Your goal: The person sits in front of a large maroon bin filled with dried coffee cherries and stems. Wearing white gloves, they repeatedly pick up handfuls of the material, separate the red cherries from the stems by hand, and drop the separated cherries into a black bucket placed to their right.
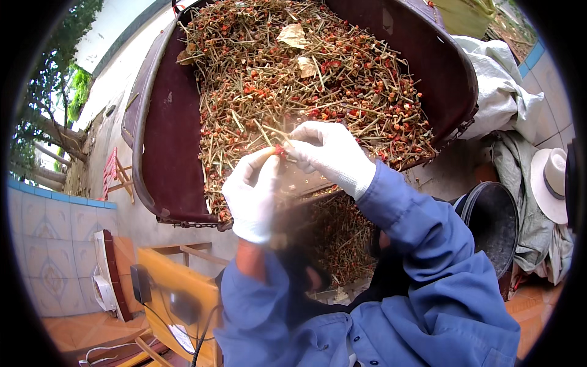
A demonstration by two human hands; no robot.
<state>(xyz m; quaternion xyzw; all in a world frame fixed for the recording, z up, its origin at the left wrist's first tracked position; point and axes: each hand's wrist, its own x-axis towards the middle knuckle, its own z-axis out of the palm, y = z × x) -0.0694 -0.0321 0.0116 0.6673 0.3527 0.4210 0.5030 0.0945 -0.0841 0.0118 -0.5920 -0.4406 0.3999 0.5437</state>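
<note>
Both my hands wear white knit gloves and meet over the near part of a heap of dried plant stalks with red bits (293, 87), which look like chili pepper stems. A small red piece (279, 150) is pinched between the thumb and forefinger of my left hand (254, 192). Close against it, my right hand (332, 153) pinches a pale stalk (273, 130) between thumb and fingertips. Whether the red piece and the stalk are joined is unclear. The heap lies in a dark red metal cart bed (172, 137), and two dry leaves (293, 36) rest on top.
More stalks (344, 238) lie below the cart's near edge, by my legs. At right stand a black bucket (493, 229), white woven sacks (500, 87) and a pale brimmed hat (550, 179). A yellow wooden stand with cables (183, 289) is at lower left, a folding stool (117, 176) beyond.
</note>
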